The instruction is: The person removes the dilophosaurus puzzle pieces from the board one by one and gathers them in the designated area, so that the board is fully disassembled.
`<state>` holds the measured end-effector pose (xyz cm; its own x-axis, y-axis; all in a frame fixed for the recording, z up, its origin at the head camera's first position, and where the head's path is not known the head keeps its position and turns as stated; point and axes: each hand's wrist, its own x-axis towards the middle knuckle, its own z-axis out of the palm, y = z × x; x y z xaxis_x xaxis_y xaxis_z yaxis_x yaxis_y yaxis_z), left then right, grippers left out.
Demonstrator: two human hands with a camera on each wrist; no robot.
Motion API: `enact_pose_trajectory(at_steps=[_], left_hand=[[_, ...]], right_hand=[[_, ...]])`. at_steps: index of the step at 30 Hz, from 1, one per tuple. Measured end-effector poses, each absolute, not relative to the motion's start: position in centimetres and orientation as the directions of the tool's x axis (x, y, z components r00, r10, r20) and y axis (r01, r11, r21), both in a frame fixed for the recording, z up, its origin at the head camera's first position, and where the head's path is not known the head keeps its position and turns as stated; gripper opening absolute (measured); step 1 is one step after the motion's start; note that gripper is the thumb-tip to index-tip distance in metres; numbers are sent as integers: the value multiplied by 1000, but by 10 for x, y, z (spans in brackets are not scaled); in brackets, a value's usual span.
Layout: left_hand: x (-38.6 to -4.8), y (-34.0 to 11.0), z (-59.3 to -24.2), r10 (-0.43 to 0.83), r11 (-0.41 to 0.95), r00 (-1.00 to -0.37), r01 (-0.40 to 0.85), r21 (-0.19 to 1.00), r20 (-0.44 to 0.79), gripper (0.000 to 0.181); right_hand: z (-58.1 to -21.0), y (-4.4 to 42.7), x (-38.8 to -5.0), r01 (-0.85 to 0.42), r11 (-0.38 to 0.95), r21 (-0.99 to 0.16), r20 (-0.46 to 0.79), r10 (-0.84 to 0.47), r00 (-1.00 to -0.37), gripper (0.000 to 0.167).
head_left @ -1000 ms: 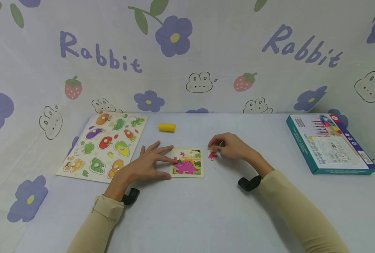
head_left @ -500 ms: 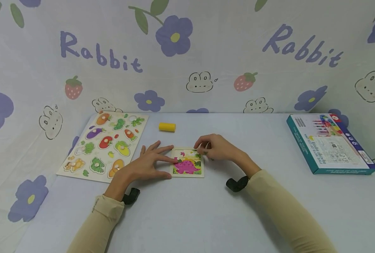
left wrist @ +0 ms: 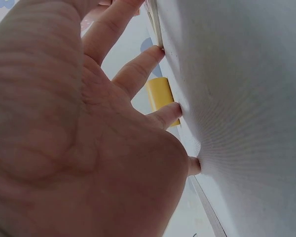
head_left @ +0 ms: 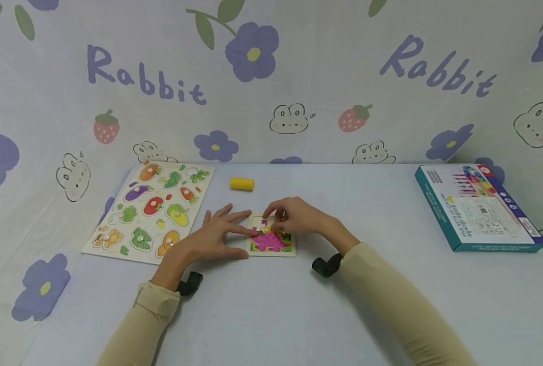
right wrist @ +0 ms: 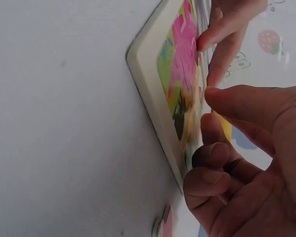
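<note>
1. Dino puzzle point(head_left: 271, 244), square, pale frame, lies flat abt mid-bench point(head_left: 262, 315), betw both hands; pink dino runs along its near edge, yellow + green bits above.
2. L hand point(head_left: 207, 239): released, fingers spread + straight, grasping nothing. Index tip touches puzzle's L part; thumb tip at its near L corner, middle fingertip at far L corner.
3. R hand point(head_left: 299, 216): over puzzle's far R corner, fingers bent, thumb + index tips close together above the pic. Can't tell if a pc is pinched there.
4. Loose pink pc point(right wrist: 166, 225), partly cut off in R wrist view, is on bench just off puzzle's R edge.
5. Veg board point(head_left: 144, 220), w/ knobbed veg pcs, lies by bench's far L corner, slightly askew; L hand's outer fingers are near its R edge.
6. Yellow cylinder point(head_left: 242, 184) on its side, near bench's far edge, betw veg board + R hand.
7. Teal-sided box point(head_left: 482, 208), coloured print on top, lies flat at bench's far R corner, well apart from hands.
8. Beige sleeves point(head_left: 404, 300) on both arms; black wrist gadgets point(head_left: 327, 265) below each hand.
9. Behind: white curtain point(head_left: 326, 61), "Rabbit" lettering, purple flowers, strawberries, bunny faces.
</note>
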<state>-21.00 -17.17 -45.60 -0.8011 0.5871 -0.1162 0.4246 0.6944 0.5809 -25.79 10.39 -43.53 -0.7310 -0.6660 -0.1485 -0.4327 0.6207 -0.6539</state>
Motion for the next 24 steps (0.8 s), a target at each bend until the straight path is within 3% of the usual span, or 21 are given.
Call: enact_pose_trajectory(at_steps=[15,24], left_hand=[[-210,-172,-456,592,689,-799,431,583,-109,57],[-210,-172,-455,592,690,-798,431,582,-111,57]], right_hand=[[-427,97,-259,-423,677,-602,-264,-668,-696,37],[-425,96,-257,-406,694,-594,-269,-648,-713,36]])
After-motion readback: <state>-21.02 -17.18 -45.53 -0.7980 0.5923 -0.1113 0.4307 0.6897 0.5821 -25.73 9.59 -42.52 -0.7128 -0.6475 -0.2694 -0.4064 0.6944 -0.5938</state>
